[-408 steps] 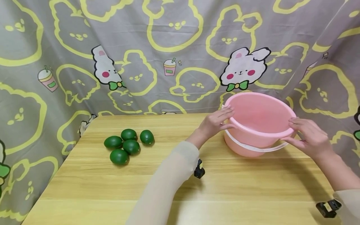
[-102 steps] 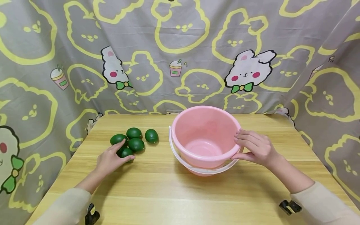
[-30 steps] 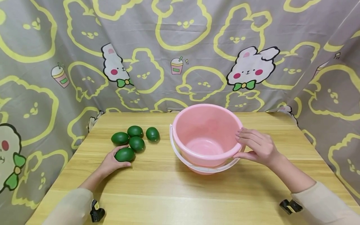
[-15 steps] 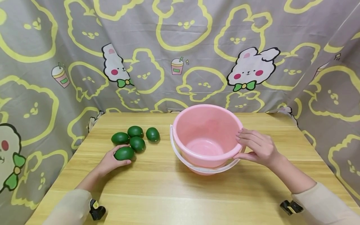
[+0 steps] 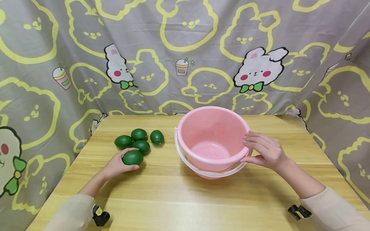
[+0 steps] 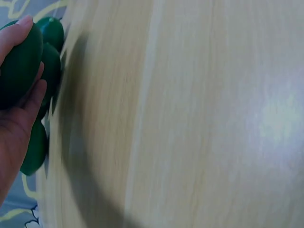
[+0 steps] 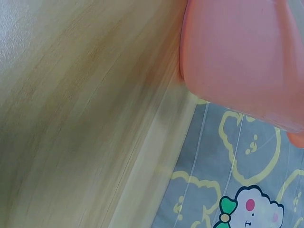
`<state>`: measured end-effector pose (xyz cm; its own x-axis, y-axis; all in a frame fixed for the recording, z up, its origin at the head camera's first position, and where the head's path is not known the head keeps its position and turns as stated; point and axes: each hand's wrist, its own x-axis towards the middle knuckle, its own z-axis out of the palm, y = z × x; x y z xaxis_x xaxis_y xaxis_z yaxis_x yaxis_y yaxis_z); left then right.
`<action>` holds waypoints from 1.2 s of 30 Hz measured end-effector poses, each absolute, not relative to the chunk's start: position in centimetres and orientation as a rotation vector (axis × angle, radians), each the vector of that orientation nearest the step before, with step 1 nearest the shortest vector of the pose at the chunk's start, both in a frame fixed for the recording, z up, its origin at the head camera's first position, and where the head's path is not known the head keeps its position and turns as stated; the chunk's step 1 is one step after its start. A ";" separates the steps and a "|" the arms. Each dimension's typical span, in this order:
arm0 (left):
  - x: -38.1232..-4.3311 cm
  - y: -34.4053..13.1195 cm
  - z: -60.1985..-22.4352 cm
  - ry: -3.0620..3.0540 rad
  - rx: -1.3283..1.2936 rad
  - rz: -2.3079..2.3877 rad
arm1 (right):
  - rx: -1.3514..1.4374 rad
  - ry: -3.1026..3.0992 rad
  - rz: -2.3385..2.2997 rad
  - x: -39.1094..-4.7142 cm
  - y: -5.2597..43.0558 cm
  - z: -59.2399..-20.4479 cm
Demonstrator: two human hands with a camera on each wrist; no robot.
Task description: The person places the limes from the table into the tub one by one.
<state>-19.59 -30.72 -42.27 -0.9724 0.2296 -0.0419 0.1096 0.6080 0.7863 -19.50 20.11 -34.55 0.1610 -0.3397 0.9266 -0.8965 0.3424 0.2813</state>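
My left hand (image 5: 119, 164) grips a smooth, dark green, egg-shaped fruit (image 5: 133, 157), thumb on the near side and fingers on the far side. In the left wrist view the gripped fruit (image 6: 18, 71) appears in front of several others at the left edge. Just behind it on the table lie more of these fruits (image 5: 141, 147), one a little apart to the right. A pink bucket (image 5: 214, 163) stands upright mid-table, and no fruit shows inside. My right hand (image 5: 265, 150) pinches its right rim. The right wrist view shows the bucket's side (image 7: 237, 52) but not the hand.
The bucket's white handle (image 5: 180, 153) hangs down around its left and front. The wooden table (image 5: 185, 205) ends at a patterned grey curtain (image 5: 199, 89) behind it, with more curtain at both sides. Black wrist mounts (image 5: 100, 215) sit at both sleeves.
The left hand has taken hold of the nearest fruit and moved it slightly right. Earlier, the bucket came from the right to mid-table. The right hand stays on its rim.
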 end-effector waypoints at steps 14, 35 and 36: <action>-19.6 -28.3 -40.9 2.566 0.386 1.341 | 1.215 -1.413 0.586 -19.6 20.1 -34.5; -18.3 -23.0 -37.8 2.537 0.448 1.386 | 1.218 -1.418 0.566 -19.6 20.3 -34.5; -18.2 -22.9 -37.6 2.542 0.454 1.386 | 1.219 -1.420 0.566 -19.6 20.3 -34.5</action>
